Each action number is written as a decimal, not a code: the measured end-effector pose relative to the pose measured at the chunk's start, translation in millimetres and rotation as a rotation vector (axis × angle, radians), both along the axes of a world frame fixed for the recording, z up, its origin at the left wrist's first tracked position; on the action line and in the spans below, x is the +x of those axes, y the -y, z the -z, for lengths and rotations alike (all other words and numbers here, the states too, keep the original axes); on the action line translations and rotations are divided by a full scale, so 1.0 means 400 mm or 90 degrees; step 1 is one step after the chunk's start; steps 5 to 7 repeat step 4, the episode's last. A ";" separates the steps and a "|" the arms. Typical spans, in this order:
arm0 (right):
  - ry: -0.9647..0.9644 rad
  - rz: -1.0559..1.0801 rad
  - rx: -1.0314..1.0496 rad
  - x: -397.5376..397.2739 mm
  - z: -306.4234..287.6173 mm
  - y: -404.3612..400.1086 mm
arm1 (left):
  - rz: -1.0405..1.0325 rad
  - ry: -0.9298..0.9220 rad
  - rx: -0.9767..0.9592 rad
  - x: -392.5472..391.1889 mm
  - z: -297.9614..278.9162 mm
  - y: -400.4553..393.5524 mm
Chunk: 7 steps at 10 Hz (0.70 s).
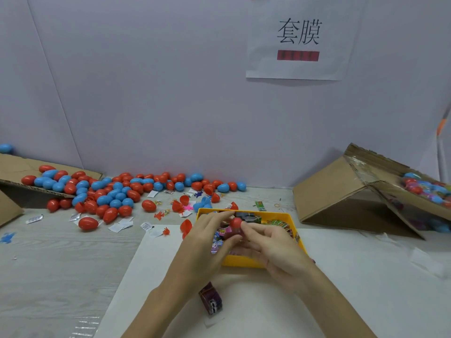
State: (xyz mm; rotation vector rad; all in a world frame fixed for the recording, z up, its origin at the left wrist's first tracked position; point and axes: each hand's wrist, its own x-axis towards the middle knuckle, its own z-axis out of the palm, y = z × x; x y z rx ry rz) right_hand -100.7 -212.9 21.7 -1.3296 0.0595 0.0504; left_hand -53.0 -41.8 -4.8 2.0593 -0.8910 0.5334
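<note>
Both my hands meet over a yellow tray (244,261) in the middle of the table. My left hand (210,242) and my right hand (271,245) together hold a red plastic egg (236,223), fingers curled round it from either side. A dark film or wrapper seems to sit round the egg's lower part, though it is blurred. The tray holds colourful small packets (280,224) and a dark bundle (249,217).
A heap of red and blue eggs (114,191) covers the back left, spilling from a tipped cardboard box (14,167). Another tipped box (346,193) with wrapped eggs stands at the right. A bundle of purple wrappers (211,300) lies on white paper (146,264) near me. Egg halves and small toys lie scattered.
</note>
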 end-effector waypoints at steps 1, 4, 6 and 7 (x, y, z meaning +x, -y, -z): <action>-0.016 0.066 0.240 0.038 -0.050 0.084 | -0.025 -0.006 0.004 -0.007 -0.010 -0.006; 0.132 0.363 0.532 0.099 -0.189 0.388 | -0.045 0.014 0.022 0.005 -0.009 -0.019; 0.132 0.363 0.532 0.099 -0.189 0.388 | -0.045 0.014 0.022 0.005 -0.009 -0.019; 0.132 0.363 0.532 0.099 -0.189 0.388 | -0.045 0.014 0.022 0.005 -0.009 -0.019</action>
